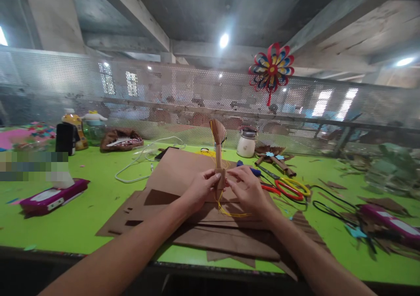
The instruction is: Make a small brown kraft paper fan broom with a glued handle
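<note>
My left hand point(203, 185) pinches a brown paper stem point(218, 156) upright above the work surface. Its flared top looks like a small brush, and a wider paper band wraps the lower end. Yellow string point(229, 213) hangs below it onto the paper. At the band's right side, my right hand point(247, 185) has its fingers bent and drawn together; whatever lies between the fingertips is too small to make out. Beneath both hands spreads a stack of brown paper sheets point(177, 169), some with cut slots.
Red- and yellow-handled scissors point(288, 188) lie right of the stack, near paper rolls point(285, 169). A white jar point(246, 142) stands behind. Purple devices point(54, 197) lie left and right on the green table point(98, 208). A white cable point(127, 180) curls at left; a perforated screen point(183, 99) closes the back.
</note>
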`<action>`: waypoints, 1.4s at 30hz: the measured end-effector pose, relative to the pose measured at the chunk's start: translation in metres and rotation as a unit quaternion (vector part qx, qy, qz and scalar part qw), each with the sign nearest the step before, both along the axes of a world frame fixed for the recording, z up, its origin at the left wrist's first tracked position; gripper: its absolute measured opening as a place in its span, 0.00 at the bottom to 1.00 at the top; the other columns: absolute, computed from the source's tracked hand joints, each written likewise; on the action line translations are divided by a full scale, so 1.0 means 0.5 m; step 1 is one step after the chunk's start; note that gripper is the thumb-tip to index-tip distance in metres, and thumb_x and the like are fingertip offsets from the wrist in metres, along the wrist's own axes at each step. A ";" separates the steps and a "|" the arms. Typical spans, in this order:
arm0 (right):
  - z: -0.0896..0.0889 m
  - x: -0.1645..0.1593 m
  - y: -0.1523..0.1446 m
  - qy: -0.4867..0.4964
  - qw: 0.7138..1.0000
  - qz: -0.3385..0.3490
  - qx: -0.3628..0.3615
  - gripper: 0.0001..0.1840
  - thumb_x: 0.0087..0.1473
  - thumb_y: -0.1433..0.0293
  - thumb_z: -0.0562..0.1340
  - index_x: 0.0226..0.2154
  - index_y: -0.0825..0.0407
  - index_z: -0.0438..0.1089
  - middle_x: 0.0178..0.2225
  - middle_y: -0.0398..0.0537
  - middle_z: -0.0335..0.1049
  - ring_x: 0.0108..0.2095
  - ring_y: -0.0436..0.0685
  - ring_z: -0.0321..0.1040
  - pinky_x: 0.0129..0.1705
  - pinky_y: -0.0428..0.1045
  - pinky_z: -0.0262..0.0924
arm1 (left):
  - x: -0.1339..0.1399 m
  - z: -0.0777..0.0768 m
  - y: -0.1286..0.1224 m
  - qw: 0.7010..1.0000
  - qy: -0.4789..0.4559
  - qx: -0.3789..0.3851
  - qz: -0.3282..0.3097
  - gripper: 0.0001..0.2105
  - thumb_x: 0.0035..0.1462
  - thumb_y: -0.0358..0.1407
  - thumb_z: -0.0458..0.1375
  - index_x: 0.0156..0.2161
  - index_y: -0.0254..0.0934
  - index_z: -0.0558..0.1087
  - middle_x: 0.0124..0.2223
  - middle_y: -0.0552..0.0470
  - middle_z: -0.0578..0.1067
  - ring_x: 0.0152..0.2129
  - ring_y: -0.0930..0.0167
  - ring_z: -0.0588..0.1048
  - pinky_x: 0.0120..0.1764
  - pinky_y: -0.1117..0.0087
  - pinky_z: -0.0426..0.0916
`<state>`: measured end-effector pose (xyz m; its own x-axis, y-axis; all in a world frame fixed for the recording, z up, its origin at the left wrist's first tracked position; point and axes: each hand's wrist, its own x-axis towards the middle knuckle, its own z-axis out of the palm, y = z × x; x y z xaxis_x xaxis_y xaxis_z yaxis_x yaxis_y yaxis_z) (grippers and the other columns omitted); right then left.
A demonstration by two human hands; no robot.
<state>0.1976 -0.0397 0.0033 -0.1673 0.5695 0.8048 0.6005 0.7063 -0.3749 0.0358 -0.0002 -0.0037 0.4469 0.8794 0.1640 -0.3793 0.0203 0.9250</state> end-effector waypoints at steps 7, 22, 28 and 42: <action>-0.006 -0.015 -0.007 -0.044 0.999 -0.014 0.003 0.08 0.52 0.75 0.59 0.36 0.54 0.70 0.33 0.51 0.62 0.37 0.58 0.59 0.40 0.54 0.59 | 0.003 0.004 -0.010 1.000 0.001 0.000 -0.010 0.15 0.47 0.38 0.64 0.40 0.31 0.73 0.35 0.47 0.75 0.27 0.73 0.74 0.35 0.70 0.70; -0.009 -0.017 -0.006 -0.024 0.999 -0.022 0.021 0.11 0.53 0.76 0.57 0.40 0.53 0.69 0.34 0.50 0.62 0.38 0.58 0.59 0.40 0.55 0.59 | -0.009 -0.004 -0.003 0.999 0.010 0.004 -0.046 0.14 0.50 0.38 0.63 0.41 0.34 0.73 0.34 0.48 0.74 0.27 0.74 0.73 0.35 0.70 0.70; -0.009 -0.014 -0.004 -0.010 1.000 -0.006 0.012 0.12 0.53 0.76 0.57 0.41 0.53 0.69 0.35 0.51 0.61 0.38 0.58 0.60 0.40 0.54 0.60 | -0.011 -0.006 -0.001 0.998 0.018 0.007 -0.067 0.13 0.52 0.37 0.62 0.42 0.34 0.72 0.33 0.48 0.74 0.28 0.72 0.74 0.36 0.67 0.70; -0.006 -0.004 0.000 -0.001 1.000 -0.003 0.010 0.10 0.52 0.75 0.58 0.39 0.51 0.69 0.35 0.50 0.62 0.39 0.57 0.61 0.40 0.53 0.61 | -0.001 0.014 -0.020 0.997 0.005 -0.027 -0.066 0.10 0.49 0.34 0.63 0.38 0.32 0.73 0.33 0.47 0.76 0.26 0.72 0.75 0.35 0.68 0.72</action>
